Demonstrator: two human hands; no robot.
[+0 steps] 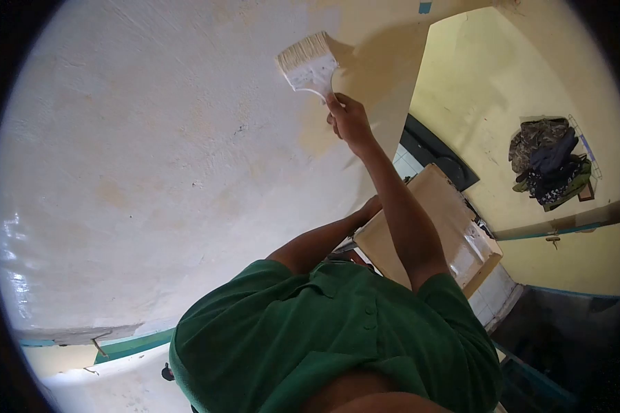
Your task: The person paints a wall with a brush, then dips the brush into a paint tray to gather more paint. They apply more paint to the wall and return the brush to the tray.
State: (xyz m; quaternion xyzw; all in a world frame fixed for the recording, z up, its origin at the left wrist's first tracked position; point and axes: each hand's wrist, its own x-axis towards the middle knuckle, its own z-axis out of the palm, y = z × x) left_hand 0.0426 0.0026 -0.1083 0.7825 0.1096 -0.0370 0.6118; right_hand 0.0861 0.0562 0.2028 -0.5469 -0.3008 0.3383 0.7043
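My right hand is closed round the handle of a wide flat paintbrush. The brush has a white handle and pale, paint-coated bristles, held up against the wall. That wall is patchy white, with yellowish areas near the brush and to its right. Lower down, my left hand is beside the wall and the near edge of a tan, box-like piece. Its fingers are mostly hidden, so whether it holds anything does not show.
Dark clothes hang on the yellow wall at the right. A black object stands behind the tan piece. A green strip runs along the lower left. A dark area lies at the lower right.
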